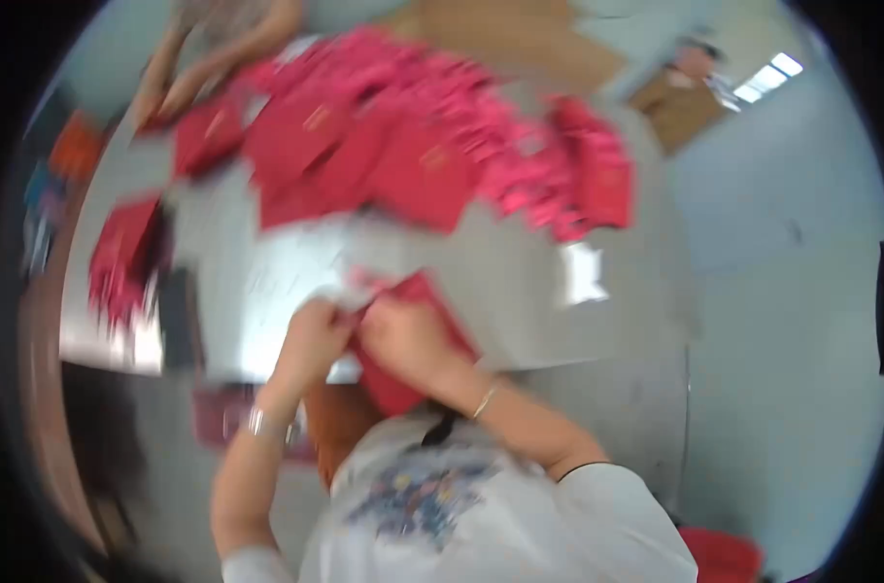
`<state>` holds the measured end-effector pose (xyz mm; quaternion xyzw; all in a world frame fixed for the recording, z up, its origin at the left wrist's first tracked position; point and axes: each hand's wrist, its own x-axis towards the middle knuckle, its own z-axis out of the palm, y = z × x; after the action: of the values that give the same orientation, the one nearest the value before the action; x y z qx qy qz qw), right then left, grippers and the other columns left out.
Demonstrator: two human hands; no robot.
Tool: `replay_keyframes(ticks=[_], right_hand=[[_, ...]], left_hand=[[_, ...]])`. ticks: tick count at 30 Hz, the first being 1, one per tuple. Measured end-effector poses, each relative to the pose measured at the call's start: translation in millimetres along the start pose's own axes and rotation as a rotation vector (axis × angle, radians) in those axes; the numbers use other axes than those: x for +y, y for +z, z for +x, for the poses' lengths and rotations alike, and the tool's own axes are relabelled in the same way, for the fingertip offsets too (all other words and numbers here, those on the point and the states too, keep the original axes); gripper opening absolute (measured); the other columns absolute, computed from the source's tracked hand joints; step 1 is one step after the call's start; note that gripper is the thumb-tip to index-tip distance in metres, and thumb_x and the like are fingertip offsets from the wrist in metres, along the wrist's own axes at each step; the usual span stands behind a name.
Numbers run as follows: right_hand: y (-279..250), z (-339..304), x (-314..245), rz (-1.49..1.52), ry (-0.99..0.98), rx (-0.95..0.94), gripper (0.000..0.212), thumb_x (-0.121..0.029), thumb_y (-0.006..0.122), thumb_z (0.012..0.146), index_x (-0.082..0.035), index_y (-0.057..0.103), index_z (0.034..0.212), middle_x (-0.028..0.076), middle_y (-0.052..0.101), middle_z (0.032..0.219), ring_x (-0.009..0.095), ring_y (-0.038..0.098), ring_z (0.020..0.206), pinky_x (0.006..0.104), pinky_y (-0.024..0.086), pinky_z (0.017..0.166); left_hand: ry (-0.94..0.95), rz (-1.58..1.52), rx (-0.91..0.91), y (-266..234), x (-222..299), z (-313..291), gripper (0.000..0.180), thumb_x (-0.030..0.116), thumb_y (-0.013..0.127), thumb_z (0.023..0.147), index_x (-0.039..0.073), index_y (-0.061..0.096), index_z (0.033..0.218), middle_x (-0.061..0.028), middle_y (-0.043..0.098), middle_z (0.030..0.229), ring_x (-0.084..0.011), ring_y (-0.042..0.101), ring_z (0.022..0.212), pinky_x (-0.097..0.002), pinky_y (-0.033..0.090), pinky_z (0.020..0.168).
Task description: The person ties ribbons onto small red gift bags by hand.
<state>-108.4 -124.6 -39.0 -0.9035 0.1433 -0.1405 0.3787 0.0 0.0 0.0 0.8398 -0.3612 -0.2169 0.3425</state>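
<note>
At the table's near edge, a flat red bag-like piece (389,389) hangs partly over the edge in front of my body. My right hand (403,335) is closed on its upper part, with the fingers curled in. Close beside it, my left hand (316,335) is pinched at the bag's upper left corner; what lies between its fingers is hidden and blurred. A pink ribbon-like bit (367,279) shows just beyond my fingertips.
Red flat bags (418,165) with pink ribbon-like bunches (432,83) cover the far table. A red stack (123,248) and a dark oblong object (180,319) sit left. A white piece (583,272) lies right. Another person's arms (204,73) rest far left.
</note>
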Motion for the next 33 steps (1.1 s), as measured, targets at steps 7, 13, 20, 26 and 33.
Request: replay_keyframes(ticks=[7, 13, 20, 26, 33], right_hand=[[-37, 5, -23, -0.167, -0.091, -0.012, 0.010, -0.012, 0.057, 0.080, -0.002, 0.060, 0.079, 0.019, 0.064, 0.068, 0.037, 0.065, 0.065, 0.0491, 0.050, 0.059], [-44, 20, -51, -0.441, -0.106, -0.194, 0.012, -0.010, 0.058, 0.077, -0.001, 0.063, 0.084, 0.018, 0.068, 0.075, 0.034, 0.070, 0.070, 0.0444, 0.056, 0.061], [-29, 14, -37, -0.173, -0.075, -0.106, 0.014, -0.013, 0.058, 0.075, -0.001, 0.064, 0.081, 0.023, 0.067, 0.077, 0.038, 0.068, 0.072, 0.0523, 0.052, 0.067], [-54, 10, -24, 0.055, 0.020, 0.090, 0.011, -0.015, 0.061, 0.087, -0.005, 0.064, 0.090, 0.019, 0.066, 0.084, 0.038, 0.065, 0.076, 0.0471, 0.051, 0.062], [-38, 6, -17, 0.136, -0.097, 0.178, 0.005, -0.007, 0.062, 0.083, -0.002, 0.060, 0.085, 0.019, 0.064, 0.075, 0.037, 0.064, 0.070, 0.0445, 0.051, 0.064]], left_hand=[[0.119, -0.129, 0.140, 18, 7, 6, 0.011, 0.001, 0.067, 0.073, -0.003, 0.061, 0.081, -0.0176, 0.061, 0.082, -0.0337, 0.061, 0.078, -0.0396, 0.050, 0.070], [0.293, -0.027, 0.242, 19, 11, 9, 0.010, 0.002, 0.062, 0.080, -0.004, 0.055, 0.077, -0.0199, 0.059, 0.080, -0.0366, 0.058, 0.074, -0.0417, 0.046, 0.065], [0.195, -0.019, 0.269, 18, -22, -2, 0.008, 0.001, 0.066, 0.076, -0.002, 0.060, 0.078, -0.0185, 0.060, 0.081, -0.0352, 0.060, 0.077, -0.0425, 0.048, 0.069], [0.039, -0.144, 0.058, 5, 17, 19, 0.016, 0.012, 0.065, 0.081, -0.004, 0.066, 0.084, -0.0204, 0.064, 0.081, -0.0338, 0.063, 0.078, -0.0399, 0.049, 0.072], [-0.019, -0.225, 0.012, -1, 10, 13, 0.016, 0.004, 0.063, 0.081, -0.003, 0.065, 0.096, -0.0086, 0.066, 0.087, -0.0153, 0.061, 0.079, -0.0291, 0.050, 0.073]])
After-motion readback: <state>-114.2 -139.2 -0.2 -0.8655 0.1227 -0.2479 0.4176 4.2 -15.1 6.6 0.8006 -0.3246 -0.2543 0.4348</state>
